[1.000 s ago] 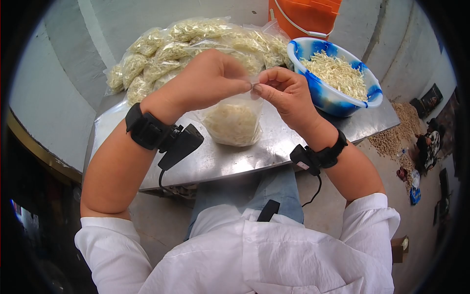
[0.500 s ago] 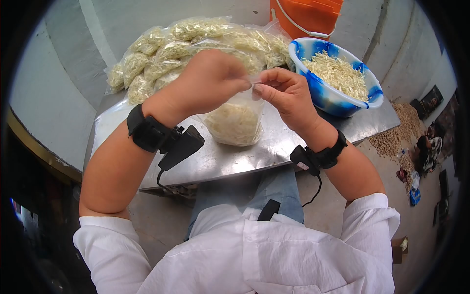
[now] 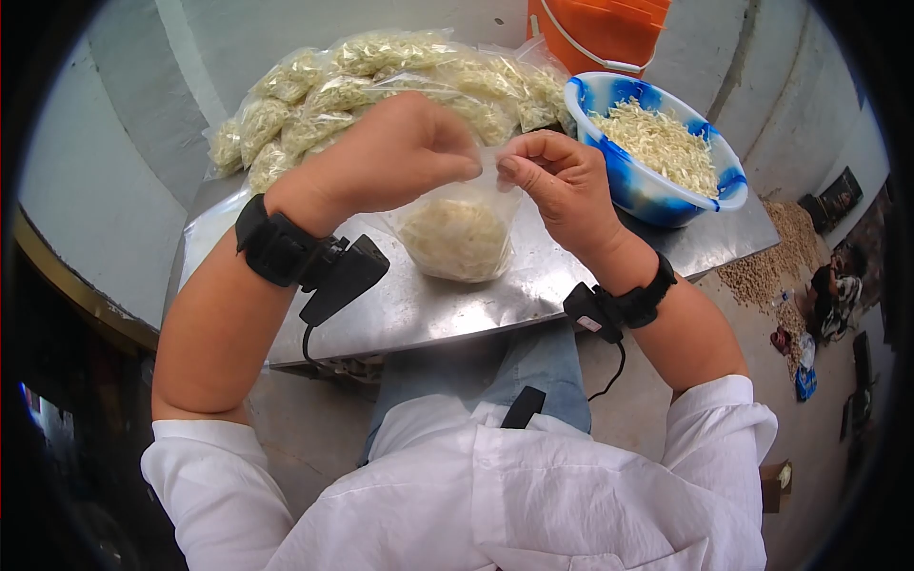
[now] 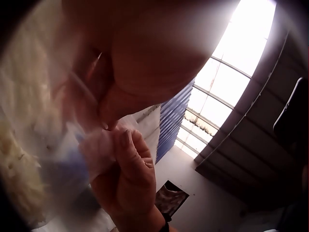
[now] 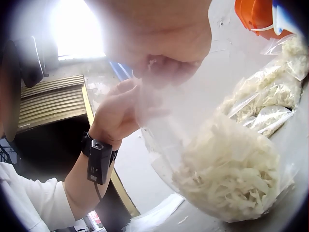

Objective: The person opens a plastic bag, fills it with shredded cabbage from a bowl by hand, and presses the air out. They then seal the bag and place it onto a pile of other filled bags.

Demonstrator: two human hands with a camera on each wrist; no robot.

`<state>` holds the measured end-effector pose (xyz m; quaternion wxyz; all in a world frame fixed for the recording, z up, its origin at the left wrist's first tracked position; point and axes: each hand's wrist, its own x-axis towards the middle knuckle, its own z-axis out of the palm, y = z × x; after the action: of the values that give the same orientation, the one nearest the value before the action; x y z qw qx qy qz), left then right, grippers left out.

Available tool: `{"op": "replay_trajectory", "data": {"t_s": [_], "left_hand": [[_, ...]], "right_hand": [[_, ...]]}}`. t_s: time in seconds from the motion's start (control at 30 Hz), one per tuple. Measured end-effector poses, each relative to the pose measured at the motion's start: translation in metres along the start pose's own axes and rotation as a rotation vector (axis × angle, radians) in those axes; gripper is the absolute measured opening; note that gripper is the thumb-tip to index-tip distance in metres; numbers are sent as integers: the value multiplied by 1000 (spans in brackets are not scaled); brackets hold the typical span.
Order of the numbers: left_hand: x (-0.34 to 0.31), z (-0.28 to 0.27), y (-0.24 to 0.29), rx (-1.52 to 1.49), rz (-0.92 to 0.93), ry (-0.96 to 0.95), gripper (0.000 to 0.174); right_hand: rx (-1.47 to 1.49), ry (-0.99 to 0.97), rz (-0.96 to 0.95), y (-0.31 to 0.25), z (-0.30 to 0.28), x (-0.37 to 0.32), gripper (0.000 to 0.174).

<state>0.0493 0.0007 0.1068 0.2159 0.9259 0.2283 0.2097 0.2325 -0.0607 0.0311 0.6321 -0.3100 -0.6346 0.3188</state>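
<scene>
A clear plastic bag [image 3: 455, 238] filled with pale shreds rests on the metal table, its top edge raised between both hands. The left hand [image 3: 405, 152] pinches the bag's top at the left, and the right hand [image 3: 564, 186] pinches it at the right, thumb against curled fingers. In the left wrist view the right hand [image 4: 133, 174] shows below the left hand [image 4: 145, 53], with film between them. The right wrist view shows the shreds [image 5: 231, 169] in the bag's lower part and the left hand [image 5: 116, 113] behind its film.
Several filled bags [image 3: 333, 95] lie piled at the table's back. A blue and white basin [image 3: 633, 181] of shreds stands at the back right, an orange bucket [image 3: 595, 33] behind it. The metal table's [image 3: 428, 314] front edge is near the person's legs.
The left hand has shifted slightly left, so the gap between the two hands' fingertips is wider. The right hand has barely moved, and the bag stays in place on the table.
</scene>
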Motion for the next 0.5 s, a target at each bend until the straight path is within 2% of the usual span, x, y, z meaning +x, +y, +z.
{"op": "replay_trajectory", "data": {"t_s": [0.13,0.27,0.33,0.5], "left_hand": [[0,3,0,94,74,62,13],[-1,2,1,32,65,57,14],[-4,-4,2,24,-43,15,15],[-6,-5,-4,4,-74,-9,15]], "right_hand": [[-34,27,-10,1,1,0,11],[-72,34,-18,2,-1,-1,11],[-57,45,-22,2,-4,0,11],[-46,50,-14,3,-5,-1,10]]}}
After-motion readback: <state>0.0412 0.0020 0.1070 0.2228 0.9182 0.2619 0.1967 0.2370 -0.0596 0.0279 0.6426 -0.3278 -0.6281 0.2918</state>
